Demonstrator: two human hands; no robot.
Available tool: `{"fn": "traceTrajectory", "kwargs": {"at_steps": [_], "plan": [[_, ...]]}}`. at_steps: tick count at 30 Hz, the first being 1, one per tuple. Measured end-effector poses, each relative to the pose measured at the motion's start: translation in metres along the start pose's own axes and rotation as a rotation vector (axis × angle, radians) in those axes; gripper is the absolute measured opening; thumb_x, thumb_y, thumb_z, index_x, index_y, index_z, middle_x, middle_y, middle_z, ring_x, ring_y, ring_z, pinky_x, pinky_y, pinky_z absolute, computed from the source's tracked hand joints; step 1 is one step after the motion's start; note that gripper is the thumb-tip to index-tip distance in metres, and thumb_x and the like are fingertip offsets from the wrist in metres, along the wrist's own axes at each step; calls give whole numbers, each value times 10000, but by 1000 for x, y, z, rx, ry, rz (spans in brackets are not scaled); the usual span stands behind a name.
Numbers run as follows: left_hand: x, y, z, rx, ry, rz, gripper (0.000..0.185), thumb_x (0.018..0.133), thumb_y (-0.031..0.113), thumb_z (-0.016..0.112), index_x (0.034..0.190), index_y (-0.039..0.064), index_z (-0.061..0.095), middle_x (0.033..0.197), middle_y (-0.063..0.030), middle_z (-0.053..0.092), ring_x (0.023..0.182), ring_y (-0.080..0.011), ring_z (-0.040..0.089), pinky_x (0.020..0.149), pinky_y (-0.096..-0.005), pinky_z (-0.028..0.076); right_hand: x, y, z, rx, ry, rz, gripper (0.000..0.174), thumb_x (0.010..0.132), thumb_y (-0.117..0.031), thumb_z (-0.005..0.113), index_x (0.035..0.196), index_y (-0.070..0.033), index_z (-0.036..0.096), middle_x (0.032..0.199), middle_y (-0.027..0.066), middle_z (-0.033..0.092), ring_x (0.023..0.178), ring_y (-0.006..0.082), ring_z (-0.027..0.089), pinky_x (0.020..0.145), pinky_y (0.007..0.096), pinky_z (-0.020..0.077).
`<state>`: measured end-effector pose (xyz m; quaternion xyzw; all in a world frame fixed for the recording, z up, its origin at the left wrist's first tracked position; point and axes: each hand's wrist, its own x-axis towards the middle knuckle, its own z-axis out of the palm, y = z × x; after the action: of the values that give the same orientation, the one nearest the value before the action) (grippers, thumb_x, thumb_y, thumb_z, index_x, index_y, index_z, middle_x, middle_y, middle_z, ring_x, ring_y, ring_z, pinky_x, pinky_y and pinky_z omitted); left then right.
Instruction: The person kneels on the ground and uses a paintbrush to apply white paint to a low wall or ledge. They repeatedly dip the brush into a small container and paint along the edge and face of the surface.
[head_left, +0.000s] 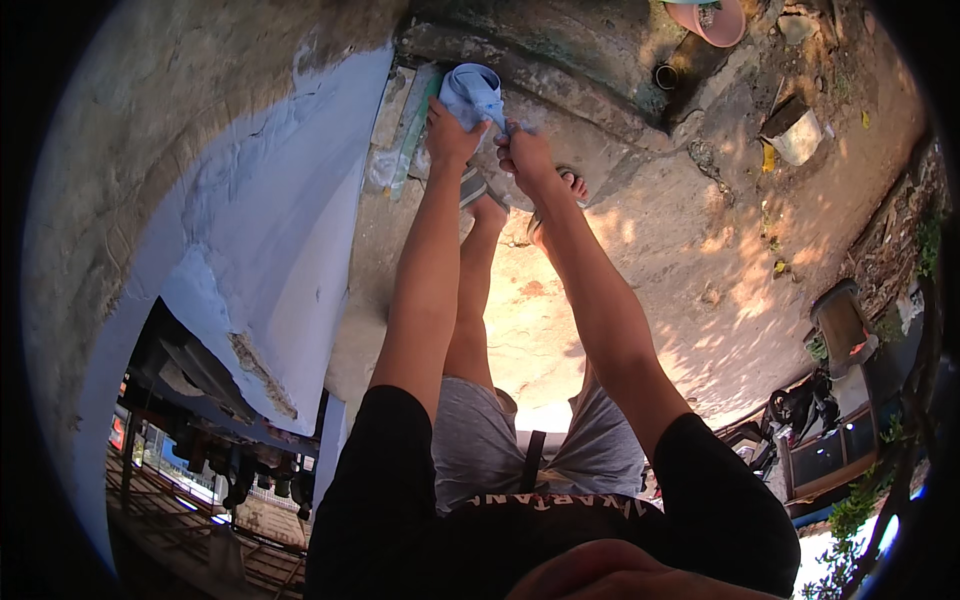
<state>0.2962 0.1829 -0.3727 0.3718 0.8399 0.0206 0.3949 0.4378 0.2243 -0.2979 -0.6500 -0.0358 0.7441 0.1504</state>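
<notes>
Out in front of my feet, both arms reach towards a light-blue round-rimmed object (469, 94) with a darker hollow at its top. Whether it is a soft cloth piece or a plastic container I cannot tell. My left hand (452, 136) grips its near left side, thumb towards the right. My right hand (526, 150) is closed around a narrow light-blue part at the object's lower right. The fingers hide where that part joins the rest.
A pale blue wall (277, 172) rises on the left, beside a green strip (417, 124) on the ground. A low concrete ledge (570, 97) runs beyond the object. Sandaled feet (571, 184) stand on the concrete. A pink pot (724, 24) and a broken container (796, 136) lie to the right.
</notes>
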Motion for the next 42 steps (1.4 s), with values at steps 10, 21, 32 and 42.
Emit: {"fn": "traceTrajectory", "kwargs": {"at_steps": [10,21,32,42], "plan": [[-1,2,-4,67,-22,15,1353,709,538,894,1570,-128,91,1518,-302,426,1393,-418,475,1094,-443,480,-23,-14,-11,202,-13,185,107,1074,-146,439,1009,-68,470,758,19,460,567,89,373,439,237,267],[-3,7,-9,90,-28,5,1353,714,545,886,1570,-130,84,1507,-298,445,1386,-413,488,1093,-437,486,-29,-23,-35,262,-28,237,105,1086,-154,424,1016,-89,468,733,-23,436,564,57,343,427,221,236],[0,8,-3,145,-50,-3,1348,768,570,835,1558,-164,26,1535,-329,411,1383,-409,499,1059,-442,505,-11,-21,-1,-1022,346,-768,218,941,-197,665,1004,-4,746,848,315,663,829,502,660,715,527,538],[-3,9,-5,95,-33,-35,1333,723,522,890,1577,-110,84,1523,-285,430,1398,-400,478,1084,-447,494,-43,-46,-31,-1070,140,-777,182,897,-142,685,988,-3,759,744,306,658,756,472,685,705,510,546]]}}
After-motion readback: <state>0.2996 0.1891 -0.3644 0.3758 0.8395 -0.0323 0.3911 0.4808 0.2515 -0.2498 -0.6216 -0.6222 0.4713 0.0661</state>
